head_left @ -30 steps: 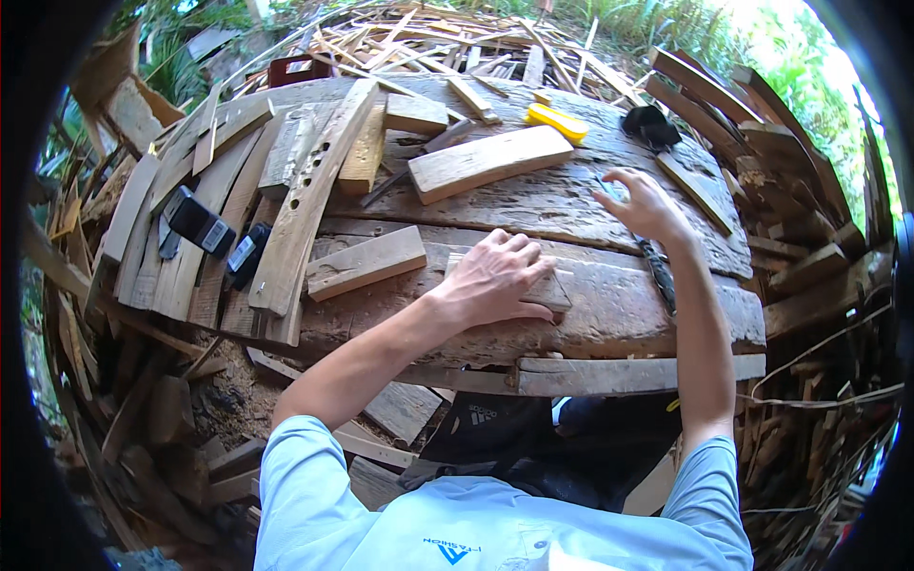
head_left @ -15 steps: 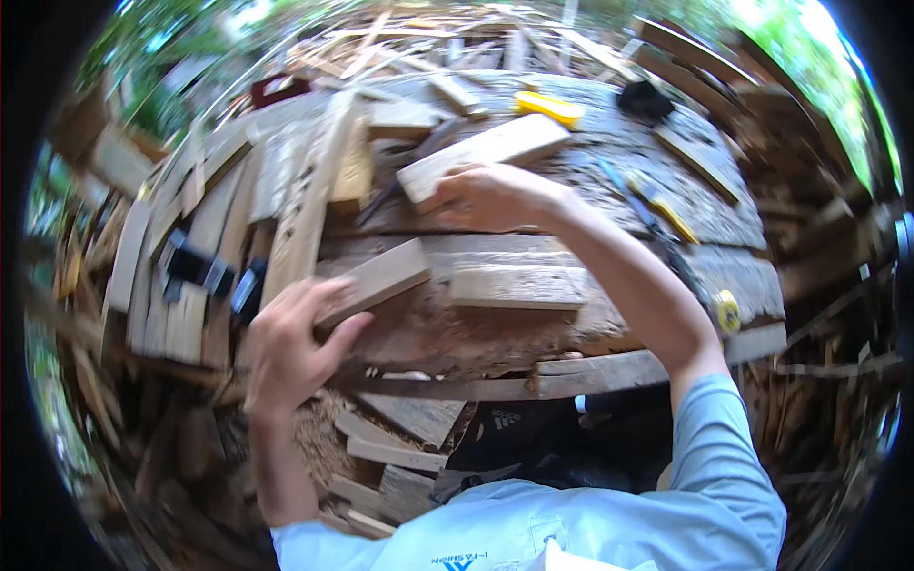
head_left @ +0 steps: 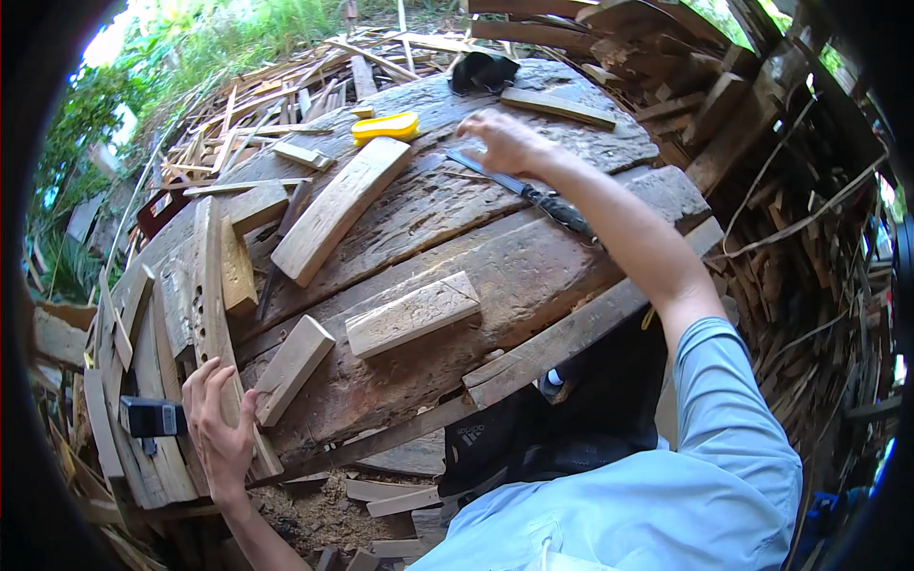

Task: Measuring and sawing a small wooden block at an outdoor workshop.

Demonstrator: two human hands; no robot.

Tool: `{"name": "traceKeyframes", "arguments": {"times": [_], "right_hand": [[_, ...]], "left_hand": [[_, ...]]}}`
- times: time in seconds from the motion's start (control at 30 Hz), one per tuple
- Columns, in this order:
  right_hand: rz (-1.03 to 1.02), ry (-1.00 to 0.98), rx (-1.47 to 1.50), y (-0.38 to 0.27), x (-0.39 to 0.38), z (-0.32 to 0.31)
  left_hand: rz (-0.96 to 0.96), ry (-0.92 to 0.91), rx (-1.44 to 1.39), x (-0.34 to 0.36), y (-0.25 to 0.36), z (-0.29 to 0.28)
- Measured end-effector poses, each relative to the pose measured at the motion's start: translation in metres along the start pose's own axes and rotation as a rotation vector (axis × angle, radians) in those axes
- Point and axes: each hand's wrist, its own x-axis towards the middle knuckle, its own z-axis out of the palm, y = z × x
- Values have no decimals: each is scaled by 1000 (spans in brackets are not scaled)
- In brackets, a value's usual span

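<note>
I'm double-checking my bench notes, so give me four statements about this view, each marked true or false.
1. The right hand grips the yellow object. False: the hand is open, near the blue blade.
2. The left hand is at the board with holes. True.
3. The black bundle lies at the bench's near edge. False: it lies toward the far side.
4. The yellow object lies by one end of a long wooden block. True.

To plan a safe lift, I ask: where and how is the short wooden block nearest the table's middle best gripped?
Probably at mid-length of the short wooden block, coming from above and pinching across its width: it lies flat, is clearly longer than wide, and nothing appears to lean against its long sides.
</note>
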Motion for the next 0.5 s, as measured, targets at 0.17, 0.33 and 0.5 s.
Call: {"name": "traceKeyframes", "arguments": {"times": [0.17,0.33,0.5], "right_hand": [[195,-246,16,63,-46,-55],[476,-811,-14,44,-160,-145],[591,-727,-205,10,-234,-129]], "left_hand": [[12,-56,132,-19,-17,12],[24,-59,137,-5,11,8],[127,-213,-100,7,61,12]]}}
